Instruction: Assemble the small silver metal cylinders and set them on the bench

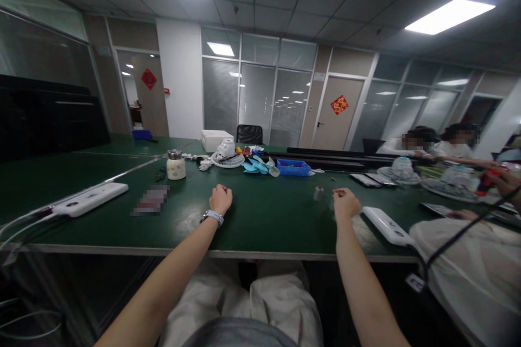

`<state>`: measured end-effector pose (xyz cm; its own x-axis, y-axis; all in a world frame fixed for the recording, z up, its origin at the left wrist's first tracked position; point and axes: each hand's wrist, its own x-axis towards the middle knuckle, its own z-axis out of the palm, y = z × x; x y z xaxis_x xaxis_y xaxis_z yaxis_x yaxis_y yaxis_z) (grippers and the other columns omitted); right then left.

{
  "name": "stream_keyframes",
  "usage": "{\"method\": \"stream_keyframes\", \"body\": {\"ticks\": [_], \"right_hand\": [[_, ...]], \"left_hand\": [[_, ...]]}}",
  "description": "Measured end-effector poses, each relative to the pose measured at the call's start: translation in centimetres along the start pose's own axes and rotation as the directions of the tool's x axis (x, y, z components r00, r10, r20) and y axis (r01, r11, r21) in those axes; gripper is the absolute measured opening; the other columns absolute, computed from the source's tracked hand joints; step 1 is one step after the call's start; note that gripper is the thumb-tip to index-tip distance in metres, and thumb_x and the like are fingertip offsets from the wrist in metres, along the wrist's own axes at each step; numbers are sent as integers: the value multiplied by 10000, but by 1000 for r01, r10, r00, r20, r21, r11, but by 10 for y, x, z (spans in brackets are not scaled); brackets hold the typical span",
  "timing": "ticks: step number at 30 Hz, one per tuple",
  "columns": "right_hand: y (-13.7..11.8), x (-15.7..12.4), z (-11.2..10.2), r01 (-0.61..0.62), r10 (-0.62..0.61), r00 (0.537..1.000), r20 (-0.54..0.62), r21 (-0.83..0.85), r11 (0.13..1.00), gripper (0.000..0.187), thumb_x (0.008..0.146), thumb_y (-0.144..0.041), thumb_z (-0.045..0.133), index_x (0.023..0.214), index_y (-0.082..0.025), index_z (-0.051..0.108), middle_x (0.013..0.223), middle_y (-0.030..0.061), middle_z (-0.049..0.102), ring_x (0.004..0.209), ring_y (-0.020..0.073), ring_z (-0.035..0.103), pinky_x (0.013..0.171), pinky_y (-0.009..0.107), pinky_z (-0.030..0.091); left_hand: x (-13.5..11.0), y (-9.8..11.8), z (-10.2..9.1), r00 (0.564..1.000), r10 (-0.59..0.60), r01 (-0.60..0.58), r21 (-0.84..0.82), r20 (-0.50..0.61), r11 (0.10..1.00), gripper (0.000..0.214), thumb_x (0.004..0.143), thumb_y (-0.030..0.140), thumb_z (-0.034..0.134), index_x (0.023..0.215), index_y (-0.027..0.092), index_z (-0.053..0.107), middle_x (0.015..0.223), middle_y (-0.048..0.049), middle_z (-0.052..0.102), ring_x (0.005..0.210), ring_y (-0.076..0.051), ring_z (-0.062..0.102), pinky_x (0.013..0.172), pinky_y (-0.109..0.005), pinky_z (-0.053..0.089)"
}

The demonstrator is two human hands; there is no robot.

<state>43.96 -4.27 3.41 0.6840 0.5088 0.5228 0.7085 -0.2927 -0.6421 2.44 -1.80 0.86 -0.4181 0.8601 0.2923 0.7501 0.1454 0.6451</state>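
Note:
My left hand (221, 199), with a watch (215, 217) at its wrist, is closed over the green tabletop (268, 217). Its curled fingers hide whatever may be inside. To the right, my right hand (347, 203) is also closed, fingers bent toward the thumb. A small, pale, see-through shape (331, 204) shows at its fingertips, too faint to name; I cannot tell if it is gripped. Just left of that hand a small metal cylinder (318, 192) stands upright, apart from the fingers.
Behind the hands lie a blue basket (293, 168), light-blue fan blades (260, 165) and a white fan grille (228, 160). A patterned bottle (176, 166) stands left. White power strips (91, 199) flank me; the right one (386, 225) is near my forearm. Other people sit at the right.

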Motion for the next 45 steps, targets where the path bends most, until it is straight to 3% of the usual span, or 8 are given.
{"method": "stream_keyframes", "body": {"ticks": [5, 9, 11, 15, 20, 30, 39, 45], "right_hand": [[-2, -1, -3, -28, 29, 998, 55, -29, 999, 197, 827, -313, 555, 949, -265, 702, 874, 81, 700, 818, 247, 629, 694, 334, 443], [-11, -6, 1, 140, -144, 983, -111, -46, 989, 397, 804, -312, 578, 1187, -207, 593, 1151, 130, 630, 1069, 277, 556, 892, 394, 411], [-21, -11, 9, 336, -346, 927, -146, -93, 937, 479, 823, -295, 552, 1281, -162, 510, 1361, 158, 483, 1237, 278, 435, 1001, 407, 337], [-45, -23, 38, 595, -592, 803, 71, -148, 790, 529, 845, -245, 513, 1357, -160, 413, 1500, 147, 285, 1392, 295, 197, 1082, 443, 233], [-50, -29, 68, 452, -424, 885, 193, -136, 881, 644, 822, -204, 520, 1401, -58, 281, 1466, 252, 273, 1366, 349, 255, 1072, 460, 260], [-46, -28, 71, 187, -197, 977, 79, 122, 975, 679, 765, -167, 522, 1359, 38, 265, 1344, 297, 391, 1309, 360, 345, 1081, 449, 280], [-35, -21, 69, -102, 76, 963, 258, 88, 991, 656, 796, -230, 582, 1363, -4, 341, 1186, 261, 580, 1095, 309, 590, 931, 369, 447], [-58, -44, 71, 106, -193, 940, 281, 298, 949, 388, 763, -254, 640, 1143, -175, 621, 1071, 119, 683, 1006, 254, 640, 910, 372, 473]], "left_hand": [[1, -1, 1, 1000, 1, -1, 0, 0, 1000, 268, 885, 363, 406, 1038, 185, 537, 1119, -153, 585, 1011, -273, 599, 843, -366, 438], [0, 0, 0, 1000, 0, 0, 4, 5, 1000, 272, 884, 370, 406, 1034, 185, 537, 1117, -151, 583, 1007, -275, 598, 834, -365, 441], [0, 0, 0, 1000, 3, -3, 12, 9, 1000, 275, 885, 373, 400, 1029, 185, 540, 1115, -151, 583, 1006, -277, 598, 837, -367, 440], [0, 0, 0, 1000, 10, -10, 16, 7, 1000, 276, 885, 371, 399, 1030, 184, 541, 1114, -149, 584, 1004, -270, 598, 843, -363, 437], [1, -3, 3, 1000, 28, -28, 17, -3, 999, 265, 881, 357, 399, 1020, 179, 538, 1086, -141, 585, 994, -264, 594, 834, -351, 434], [-1, -1, 5, 998, 63, -63, 29, -7, 998, 243, 872, 342, 420, 1013, 181, 535, 1073, -127, 590, 1002, -260, 586, 842, -362, 419], [1, -3, 9, 990, 137, -135, -35, 45, 990, 233, 862, 364, 462, 997, 188, 534, 1062, -113, 600, 939, -224, 595, 797, -333, 426], [0, 3, 15, 943, 333, -325, -173, 17, 930, 243, 871, 382, 489, 974, 180, 579, 971, -81, 618, 871, -189, 589, 767, -303, 446]]}}
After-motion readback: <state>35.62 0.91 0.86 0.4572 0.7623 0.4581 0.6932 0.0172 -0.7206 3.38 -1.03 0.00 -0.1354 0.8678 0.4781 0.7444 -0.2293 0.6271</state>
